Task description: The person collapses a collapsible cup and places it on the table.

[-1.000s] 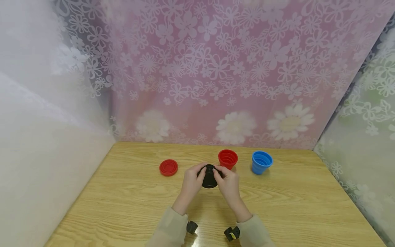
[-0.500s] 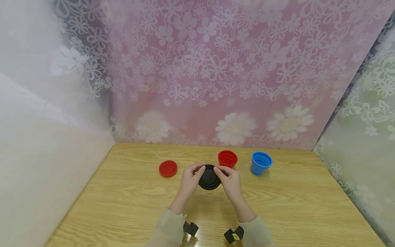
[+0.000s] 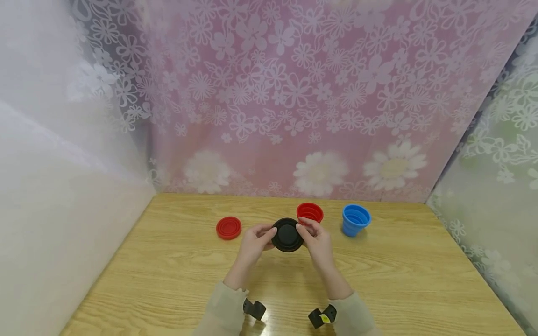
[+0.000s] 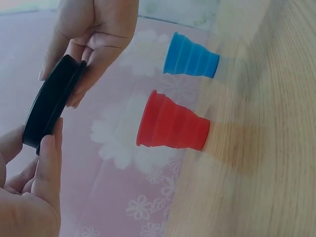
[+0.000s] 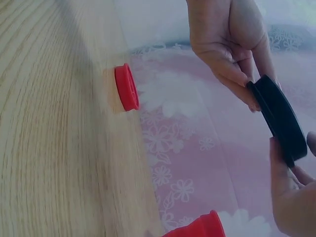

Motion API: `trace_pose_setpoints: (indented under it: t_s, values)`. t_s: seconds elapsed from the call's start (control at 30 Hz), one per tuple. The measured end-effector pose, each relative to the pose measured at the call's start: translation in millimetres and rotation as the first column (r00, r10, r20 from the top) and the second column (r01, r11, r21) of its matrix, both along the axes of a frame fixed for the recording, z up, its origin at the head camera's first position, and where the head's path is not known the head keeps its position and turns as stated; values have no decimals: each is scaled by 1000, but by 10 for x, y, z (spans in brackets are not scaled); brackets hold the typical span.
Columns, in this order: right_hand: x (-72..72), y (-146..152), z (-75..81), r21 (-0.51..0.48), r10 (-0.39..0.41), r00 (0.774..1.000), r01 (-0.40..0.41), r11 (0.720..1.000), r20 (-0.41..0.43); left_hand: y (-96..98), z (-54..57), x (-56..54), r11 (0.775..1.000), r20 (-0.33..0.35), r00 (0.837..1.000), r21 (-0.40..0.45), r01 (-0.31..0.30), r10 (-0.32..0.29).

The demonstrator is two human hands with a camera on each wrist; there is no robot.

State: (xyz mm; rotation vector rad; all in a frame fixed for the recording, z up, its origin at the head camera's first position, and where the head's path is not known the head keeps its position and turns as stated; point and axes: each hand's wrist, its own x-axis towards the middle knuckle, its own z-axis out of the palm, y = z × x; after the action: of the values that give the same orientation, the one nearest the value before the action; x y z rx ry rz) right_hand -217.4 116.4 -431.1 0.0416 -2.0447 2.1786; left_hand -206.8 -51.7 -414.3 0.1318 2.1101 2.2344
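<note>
A black collapsible cup [image 3: 287, 235], pressed flat into a disc, is held up above the table between both hands. My left hand [image 3: 253, 243] pinches its left edge, thumb on the near face and fingers behind. On the opposite edge, my right hand [image 3: 318, 243] pinches it the same way. Seen side-on in the left wrist view, the black disc [image 4: 52, 101] is thin with a projecting rim. Just behind the right fingers stands an expanded red collapsible cup [image 3: 309, 211], partly covered by them in the head view.
An expanded blue collapsible cup [image 3: 355, 221] stands upright to the right of the red one. To the left, a flattened red collapsible cup [image 3: 229, 227] lies on the wooden table [image 3: 168, 280]. A flowered curtain [image 3: 260, 116] rises along the table's back edge.
The black cup has gone from a raised cone shape to a flat disc, its face now turned toward the head camera. Both hands have spread slightly apart to its side edges.
</note>
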Motion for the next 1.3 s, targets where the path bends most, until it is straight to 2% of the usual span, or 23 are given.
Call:
trace_pose_setpoints:
  t_s: [0.13,0.33,0.47,0.6,0.73,1.07,1.3]
  values:
    - [-16,44,-9,26,31,998,-33,999,48,-24,-39,-34,1000,-12,1000,27,-10,10]
    - [-19,71,-14,71,37,995,-44,997,89,-60,-213,-153,998,-20,1000,62,-9,10]
    - [-26,76,-24,89,30,996,-37,995,87,-55,-277,-187,999,-50,998,36,-36,38]
    - [-30,80,-34,124,19,997,-29,992,78,-57,-284,-181,996,-92,993,-41,-83,79]
    - [-19,79,-27,140,12,997,-24,990,83,-67,-250,-153,992,-106,991,-82,-96,87]
    - [-28,68,-33,158,-19,997,8,987,69,-66,-276,-170,990,-112,990,-96,-100,89]
    - [-13,62,-32,72,5,996,-11,997,88,-64,-286,-153,993,-122,990,-78,-86,76]
